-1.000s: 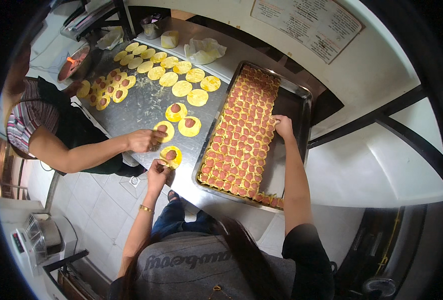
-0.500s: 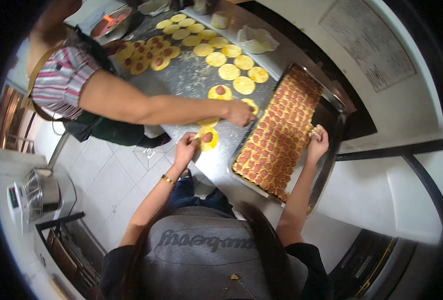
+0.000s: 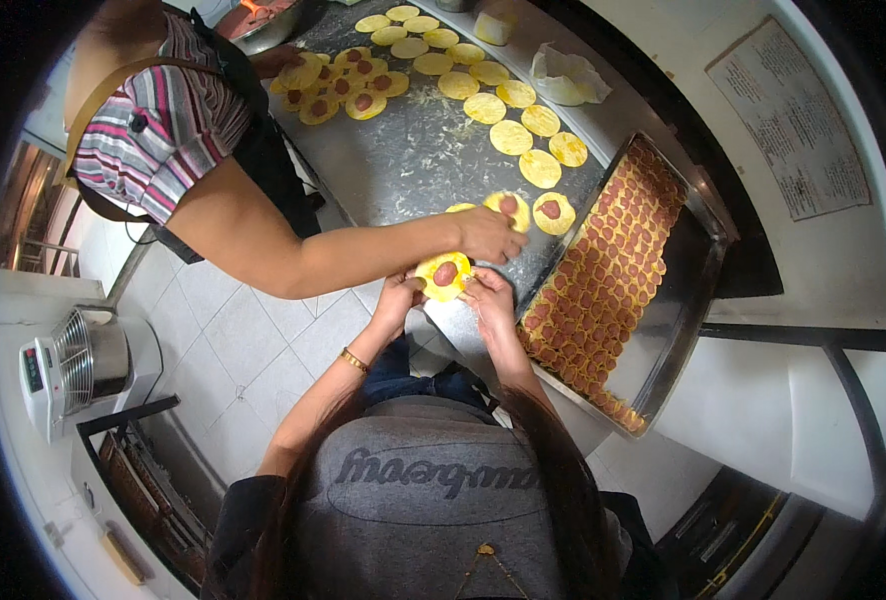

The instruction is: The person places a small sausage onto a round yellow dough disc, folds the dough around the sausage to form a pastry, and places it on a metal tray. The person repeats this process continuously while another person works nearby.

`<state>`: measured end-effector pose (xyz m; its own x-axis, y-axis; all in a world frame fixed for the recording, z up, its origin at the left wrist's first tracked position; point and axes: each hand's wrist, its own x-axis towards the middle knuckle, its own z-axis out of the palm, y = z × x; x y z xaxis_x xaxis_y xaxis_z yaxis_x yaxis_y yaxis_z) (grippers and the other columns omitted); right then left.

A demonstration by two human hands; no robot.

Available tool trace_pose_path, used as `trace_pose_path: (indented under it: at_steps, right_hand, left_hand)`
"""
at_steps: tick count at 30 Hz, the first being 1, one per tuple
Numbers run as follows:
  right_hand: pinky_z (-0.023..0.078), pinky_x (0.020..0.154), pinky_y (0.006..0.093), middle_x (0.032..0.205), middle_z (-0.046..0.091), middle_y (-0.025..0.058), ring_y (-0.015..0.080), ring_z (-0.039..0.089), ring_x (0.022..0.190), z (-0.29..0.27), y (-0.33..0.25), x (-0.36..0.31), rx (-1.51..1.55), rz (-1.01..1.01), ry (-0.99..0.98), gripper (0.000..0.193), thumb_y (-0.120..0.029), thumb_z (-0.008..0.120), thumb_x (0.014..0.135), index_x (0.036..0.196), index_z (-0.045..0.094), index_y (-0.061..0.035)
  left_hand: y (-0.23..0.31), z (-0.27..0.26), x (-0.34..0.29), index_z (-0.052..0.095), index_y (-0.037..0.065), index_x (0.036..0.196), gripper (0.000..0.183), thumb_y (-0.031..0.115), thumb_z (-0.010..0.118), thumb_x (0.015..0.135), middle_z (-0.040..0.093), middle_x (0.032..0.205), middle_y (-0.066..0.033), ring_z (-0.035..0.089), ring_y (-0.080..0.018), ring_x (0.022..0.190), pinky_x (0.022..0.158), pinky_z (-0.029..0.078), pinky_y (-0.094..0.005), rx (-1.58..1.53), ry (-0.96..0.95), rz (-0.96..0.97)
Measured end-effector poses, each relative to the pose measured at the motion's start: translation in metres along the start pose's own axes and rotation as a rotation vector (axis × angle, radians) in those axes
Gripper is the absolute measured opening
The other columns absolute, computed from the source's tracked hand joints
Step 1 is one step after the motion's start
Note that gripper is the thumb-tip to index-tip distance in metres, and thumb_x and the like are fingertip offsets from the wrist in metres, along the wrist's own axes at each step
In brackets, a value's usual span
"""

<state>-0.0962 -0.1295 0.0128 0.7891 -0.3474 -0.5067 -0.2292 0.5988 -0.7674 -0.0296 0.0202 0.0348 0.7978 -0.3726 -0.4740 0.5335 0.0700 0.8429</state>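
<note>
Dead centre of the frame, the yellow dough round [image 3: 426,271] with its pink filling [image 3: 446,274] sits between the hands, no clear long axis, neither hand nearer. Left hand [image 3: 399,298] pinches its left edge, right hand [image 3: 490,297] grips the right. The tray [image 3: 691,262] of packed pieces slants across the right side, nearer the right hand. Just above, a co-worker's forearm [image 3: 378,250] lies in the way.

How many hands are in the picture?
4: the wearer's left hand and right hand holding the filled yellow round, a co-worker's hand just beyond it, and that co-worker's other hand, partly hidden, by the far filled rounds.
</note>
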Motion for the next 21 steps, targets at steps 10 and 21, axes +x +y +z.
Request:
trace_pose_path:
  at_steps: [10, 21]
  right_hand:
    - [0.051, 0.076, 0.024, 0.105, 0.063, 0.0084, 0.0141, 0.061, 0.09, -0.012, 0.028, 0.009, -0.332, -0.189, -0.008, 0.038, 0.015, 0.055, 0.077, 0.113, 0.059, 0.0025]
    - [0.048, 0.08, 0.0242, 0.106, 0.063, 0.0095, 0.0126, 0.059, 0.094, -0.007, 0.027, 0.005, -0.017, -0.177, -0.062, 0.034, 0.008, 0.061, 0.079, 0.113, 0.057, 0.0031]
  left_hand:
    - [-0.006, -0.011, 0.01, 0.061, 0.002, 0.113, 0.038, -0.01, 0.047, 0.08, 0.065, 0.092, -0.0095, 0.06, -0.014, 0.082, 0.075, 0.049, -0.0299, 0.758, -0.085, 0.422]
    - [-0.018, -0.016, 0.013, 0.061, 0.002, 0.092, 0.013, -0.002, 0.067, 0.081, 0.062, 0.088, -0.0007, 0.057, -0.0075, 0.081, 0.071, 0.048, -0.0231, 0.329, -0.122, 0.263]
